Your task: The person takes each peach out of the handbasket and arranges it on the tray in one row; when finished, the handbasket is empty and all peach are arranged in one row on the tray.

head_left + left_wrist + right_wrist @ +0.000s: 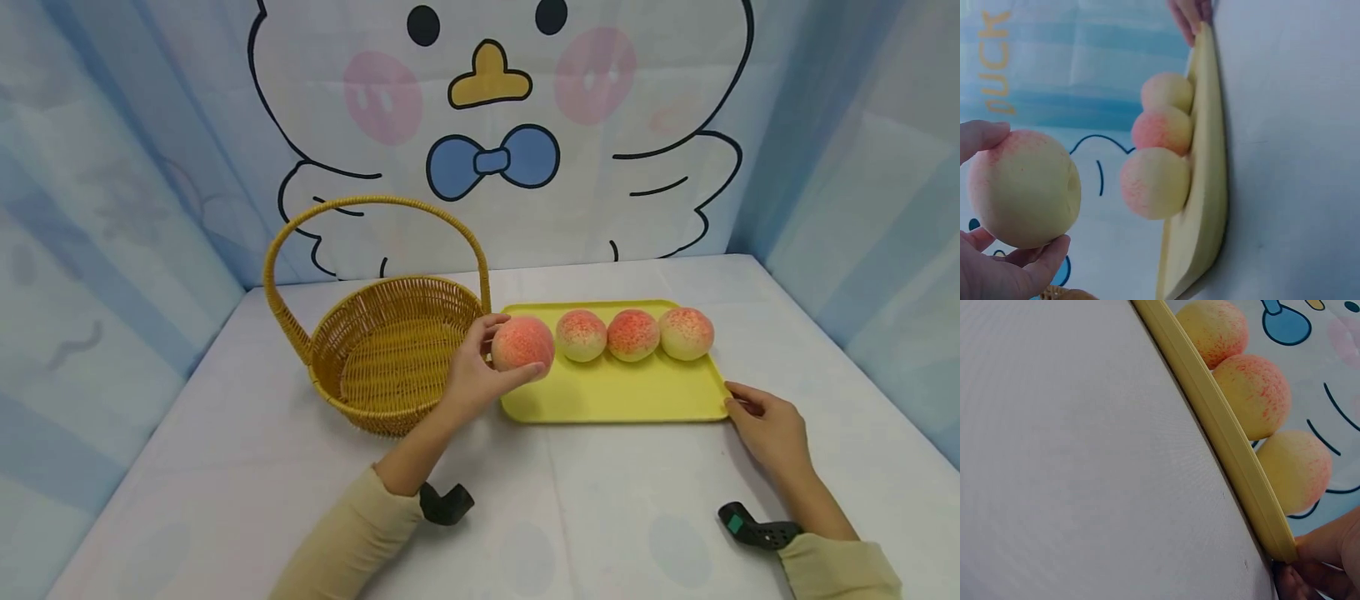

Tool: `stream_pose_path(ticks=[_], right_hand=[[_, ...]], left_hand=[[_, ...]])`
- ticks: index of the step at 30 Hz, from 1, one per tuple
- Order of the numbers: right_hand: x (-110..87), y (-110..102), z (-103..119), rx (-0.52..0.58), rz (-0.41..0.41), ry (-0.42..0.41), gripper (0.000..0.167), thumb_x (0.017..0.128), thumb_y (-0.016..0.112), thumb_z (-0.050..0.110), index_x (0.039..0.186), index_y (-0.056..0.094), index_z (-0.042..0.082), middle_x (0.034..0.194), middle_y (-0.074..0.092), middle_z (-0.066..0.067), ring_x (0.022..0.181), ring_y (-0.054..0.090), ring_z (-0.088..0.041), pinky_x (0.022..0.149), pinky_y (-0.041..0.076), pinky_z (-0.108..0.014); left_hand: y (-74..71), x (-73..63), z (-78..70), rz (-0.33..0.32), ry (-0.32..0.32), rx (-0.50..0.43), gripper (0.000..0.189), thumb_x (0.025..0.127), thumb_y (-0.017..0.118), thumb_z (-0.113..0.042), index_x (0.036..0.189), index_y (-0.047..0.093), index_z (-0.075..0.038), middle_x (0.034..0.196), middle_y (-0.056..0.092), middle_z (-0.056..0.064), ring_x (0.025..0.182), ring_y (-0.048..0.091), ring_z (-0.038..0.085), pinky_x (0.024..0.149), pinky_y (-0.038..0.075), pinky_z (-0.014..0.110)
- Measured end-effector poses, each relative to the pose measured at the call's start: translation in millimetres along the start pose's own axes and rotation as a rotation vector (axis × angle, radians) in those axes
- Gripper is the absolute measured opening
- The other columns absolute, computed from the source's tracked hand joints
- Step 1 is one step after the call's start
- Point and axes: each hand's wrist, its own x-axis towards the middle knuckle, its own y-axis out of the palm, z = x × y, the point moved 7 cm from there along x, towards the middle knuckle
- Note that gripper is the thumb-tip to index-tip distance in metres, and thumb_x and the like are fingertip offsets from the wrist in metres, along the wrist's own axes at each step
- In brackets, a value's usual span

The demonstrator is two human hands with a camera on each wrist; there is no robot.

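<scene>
My left hand (476,371) grips a pink-and-cream peach (522,343) between thumb and fingers, raised over the left end of a yellow tray (600,400). In the left wrist view that peach (1029,187) shows its pale side, with a dimple facing right. Three more peaches stand in a row along the tray's back half, the middle one (633,335) redder than its neighbours. At the tray's front right corner my right hand (772,429) pinches the rim, thumb above and fingers below in the right wrist view.
A round wicker basket (337,400) with a tall arched handle (382,200) stands left of the tray, close beside my left hand. Both rest on a white-covered table (600,500). A cartoon-printed curtain (495,225) hangs behind, with blue curtains at both sides.
</scene>
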Motion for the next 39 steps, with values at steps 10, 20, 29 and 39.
stream_pose_path(ticks=[10, 20, 29, 39], right_hand=[[1.5, 0.4, -0.4, 0.006, 0.017, 0.001, 0.040, 0.094, 0.047, 0.015, 0.126, 0.049, -0.008, 0.115, 0.053, -0.029, 0.102, 0.048, -0.040, 0.080, 0.041, -0.050], [-0.4, -0.6, 0.6, 0.009, 0.022, 0.008, 0.041, 0.094, 0.049, 0.016, 0.126, 0.049, -0.009, 0.114, 0.053, -0.030, 0.101, 0.049, -0.039, 0.079, 0.041, -0.048], [-2.1, -1.7, 2.5, 0.006, 0.016, -0.006, 0.040, 0.093, 0.050, 0.016, 0.125, 0.051, -0.008, 0.112, 0.055, -0.029, 0.099, 0.051, -0.036, 0.070, 0.040, -0.033], [-1.1, -0.9, 1.2, 0.018, 0.019, 0.006, 0.040, 0.094, 0.048, 0.015, 0.126, 0.049, -0.009, 0.115, 0.053, -0.030, 0.101, 0.048, -0.038, 0.079, 0.041, -0.048]], left_hand=[[27.2, -3.2, 26.0, 0.051, -0.053, 0.034, 0.064, 0.067, 0.082, -0.021, 0.121, 0.049, -0.011, 0.114, 0.054, 0.007, 0.098, 0.054, 0.021, 0.071, 0.051, 0.028], [33.8, -1.7, 49.2, 0.075, -0.109, 0.071, 0.065, 0.067, 0.083, -0.018, 0.121, 0.048, -0.009, 0.114, 0.053, 0.008, 0.100, 0.055, 0.021, 0.077, 0.049, 0.030], [34.7, -0.3, 57.1, 0.088, -0.074, 0.129, 0.068, 0.066, 0.083, -0.016, 0.123, 0.047, -0.006, 0.114, 0.053, 0.008, 0.101, 0.054, 0.019, 0.083, 0.046, 0.030], [34.4, 3.4, 59.7, 0.049, -0.039, 0.175, 0.067, 0.067, 0.082, -0.013, 0.123, 0.046, -0.006, 0.116, 0.052, 0.008, 0.106, 0.052, 0.019, 0.086, 0.045, 0.033]])
